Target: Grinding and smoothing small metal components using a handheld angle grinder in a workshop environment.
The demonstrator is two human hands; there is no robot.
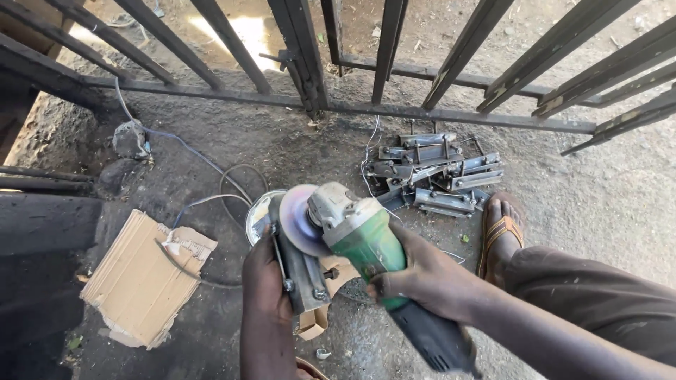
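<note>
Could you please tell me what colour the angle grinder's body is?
Green, with a black rear handle; the angle grinder shows best in the head view.

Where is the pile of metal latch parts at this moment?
In the head view, the pile of metal latch parts lies on the ground right of centre, just below the gate's bottom bar and beside the sandalled foot.

Bare dirt floor (605, 204), gritty and dark. On it lies a torn cardboard sheet (141, 281) at left, a heap of metal brackets (436, 176) by the gate, and a thin cable (211, 165) snaking between them.
</note>
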